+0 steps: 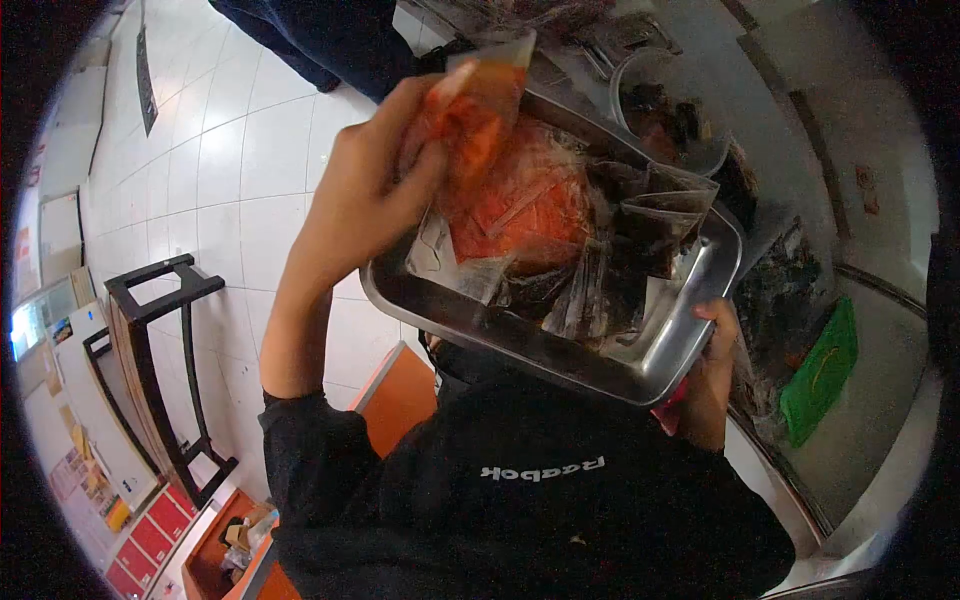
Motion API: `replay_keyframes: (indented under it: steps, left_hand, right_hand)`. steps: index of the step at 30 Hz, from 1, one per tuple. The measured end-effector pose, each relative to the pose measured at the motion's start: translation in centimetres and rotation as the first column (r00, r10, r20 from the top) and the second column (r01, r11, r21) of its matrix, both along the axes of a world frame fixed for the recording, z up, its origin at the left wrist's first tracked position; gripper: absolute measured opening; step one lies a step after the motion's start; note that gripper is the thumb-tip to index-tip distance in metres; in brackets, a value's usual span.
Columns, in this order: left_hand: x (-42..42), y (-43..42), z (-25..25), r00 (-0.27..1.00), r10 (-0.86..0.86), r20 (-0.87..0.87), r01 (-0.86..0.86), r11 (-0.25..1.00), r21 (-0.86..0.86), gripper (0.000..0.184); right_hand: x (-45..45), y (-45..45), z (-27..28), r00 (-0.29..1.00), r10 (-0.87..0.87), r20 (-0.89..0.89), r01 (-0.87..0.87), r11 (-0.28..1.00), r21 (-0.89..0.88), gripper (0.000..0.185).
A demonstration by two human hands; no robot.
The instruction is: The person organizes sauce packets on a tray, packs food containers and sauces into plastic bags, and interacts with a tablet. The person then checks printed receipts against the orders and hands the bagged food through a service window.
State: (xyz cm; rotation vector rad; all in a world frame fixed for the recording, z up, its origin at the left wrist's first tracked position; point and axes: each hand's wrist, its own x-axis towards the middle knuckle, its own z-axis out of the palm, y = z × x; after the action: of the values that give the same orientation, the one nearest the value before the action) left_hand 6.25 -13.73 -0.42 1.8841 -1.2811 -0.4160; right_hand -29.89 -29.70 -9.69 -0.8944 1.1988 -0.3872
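My left hand [375, 185] is raised over the far left part of a metal tray, fingers closed on a clear plastic bag [480, 115] with red-orange contents. Its edges are slightly blurred. My right hand [718, 330] grips the near right corner of the metal tray [690, 335], thumb over the rim and the other fingers hidden beneath. Inside the tray lie several clear plastic bags; one big bag [530, 210] has red-orange contents, and other bags [650, 230] look dark. The tray is held up in front of my chest.
Beyond the tray is a pale-walled compartment with a round clear container [670, 110], dark bags [790, 290] and a green packet [820, 370]. A person in dark trousers [320, 40] stands at the top. A black frame [190, 370] stands on the tiled floor [240, 140], near an orange panel [397, 395].
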Motion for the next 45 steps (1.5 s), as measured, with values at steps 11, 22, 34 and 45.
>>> replay_keyframes:
  steps: [11, 22, 34, 45]
  left_hand:
    - [1.0, 0.6, -0.8, 0.953, 0.067, -0.295, -0.09, 0.994, -0.065, 0.028]
    - [-0.2, 0.3, -1.9, 0.662, 0.068, -0.746, -0.174, 0.983, -0.065, 0.032]
    - [-9.3, -7.2, -9.4, 0.897, -0.121, 0.426, 0.205, 0.966, -0.157, 0.051]
    - [-12.4, -5.1, -12.1, 0.836, -0.523, -0.167, 0.496, 0.85, -0.178, 0.054]
  right_hand:
    - [-0.8, -0.2, 0.2, 0.998, 0.01, -0.063, -0.01, 1.0, 0.003, 0.022]
    - [-0.7, -0.5, -0.1, 0.996, -0.06, -0.06, 0.065, 0.994, 0.084, 0.022]
    - [-2.4, -0.3, -4.8, 0.992, 0.03, -0.126, -0.04, 0.996, -0.077, 0.022]
    - [-4.8, 0.0, -11.3, 0.963, -0.201, -0.18, 0.227, 0.963, 0.142, 0.025]
